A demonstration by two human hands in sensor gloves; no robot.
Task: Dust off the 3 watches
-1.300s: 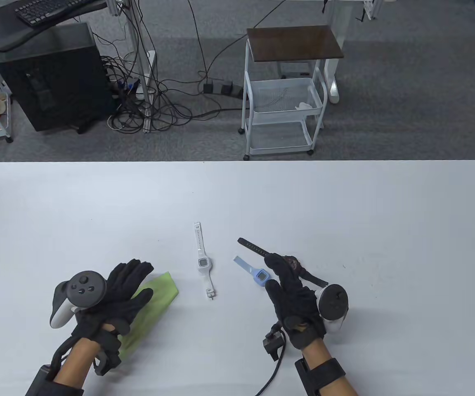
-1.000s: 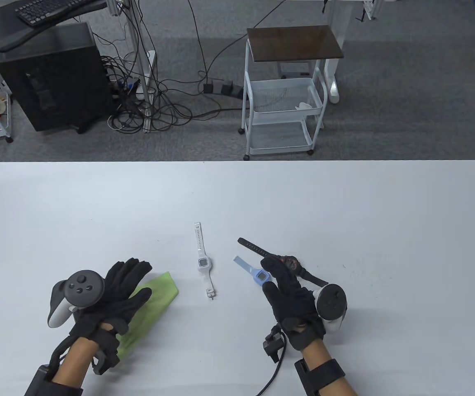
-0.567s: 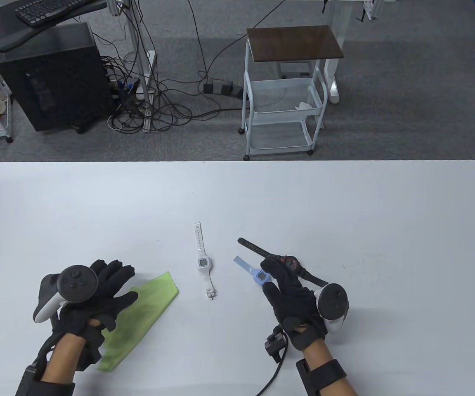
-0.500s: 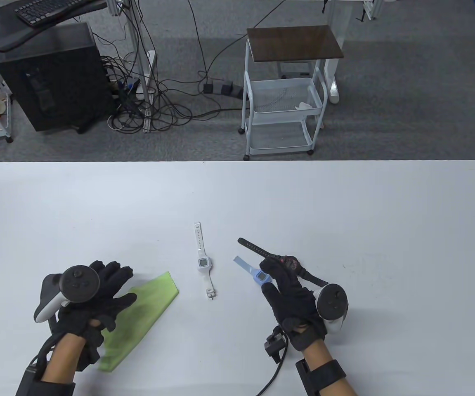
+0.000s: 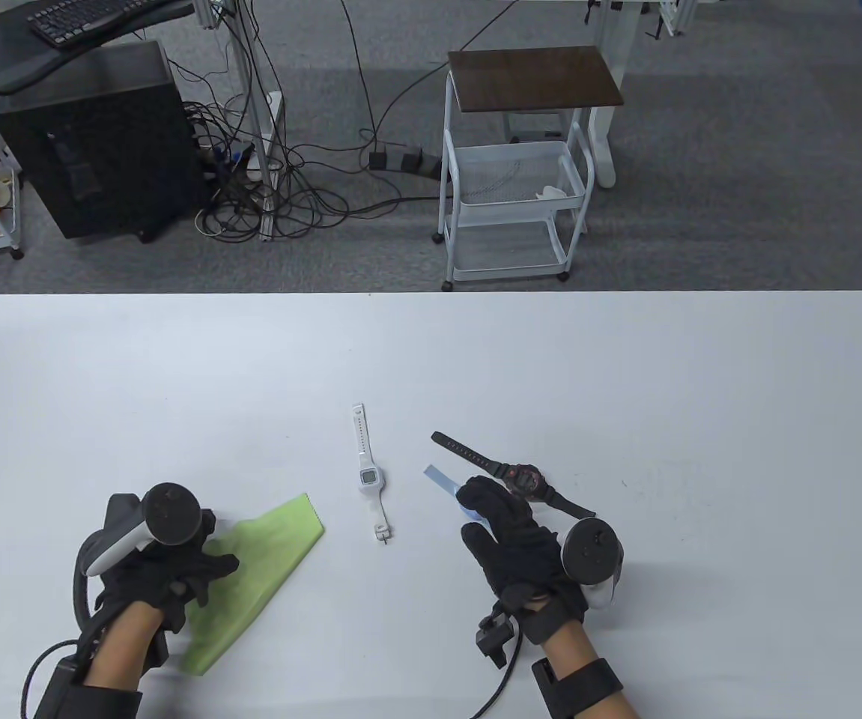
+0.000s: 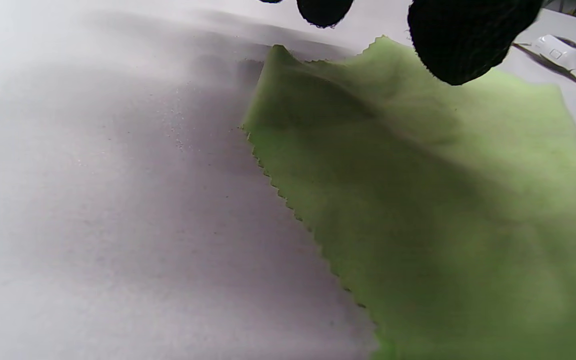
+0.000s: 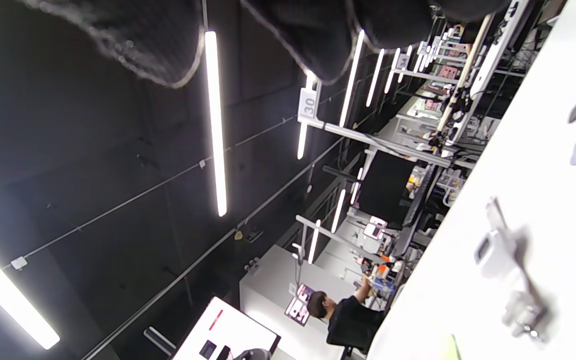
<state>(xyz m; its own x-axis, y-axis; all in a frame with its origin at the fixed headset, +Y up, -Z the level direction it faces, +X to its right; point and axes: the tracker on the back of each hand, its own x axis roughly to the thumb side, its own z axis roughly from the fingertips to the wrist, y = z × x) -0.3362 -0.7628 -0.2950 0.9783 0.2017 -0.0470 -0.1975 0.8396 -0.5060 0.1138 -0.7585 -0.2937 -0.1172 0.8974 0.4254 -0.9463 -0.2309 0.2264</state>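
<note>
Left hand [image 5: 165,573] curls onto the green cloth [image 5: 266,558]; my right hand [image 5: 509,535] covers the blue watch [image 5: 442,479], grip hidden. White watch [image 5: 367,478] and black watch [image 5: 524,479] lie on the surface; the cloth could slip loose

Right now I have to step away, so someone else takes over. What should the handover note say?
Left hand rests on the green cloth, fingers curling over its near edge; not lifted. Right hand covers the blue watch; grip hidden. White watch and black watch lie untouched on the table. No dusting visible yet; all three watches appear left to do.
</note>
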